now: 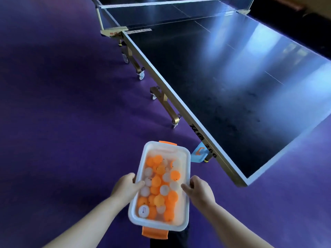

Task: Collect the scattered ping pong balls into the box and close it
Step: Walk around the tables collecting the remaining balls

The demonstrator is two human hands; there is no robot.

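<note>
Both hands clamp the open box's (pixel 186 208) long rims, left hand (pixel 128 187) and right hand (pixel 199 189), above the floor (pixel 62 122); balls (pixel 159 187) fill it. The table (pixel 232 86) edge reads "266"; the ball print is illegible.

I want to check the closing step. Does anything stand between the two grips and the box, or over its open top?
Nothing visible does. The left grip and the right grip hold the box by its long sides, thumbs over the rim. The ping pong balls lie inside it, and nothing covers the open top.
</note>
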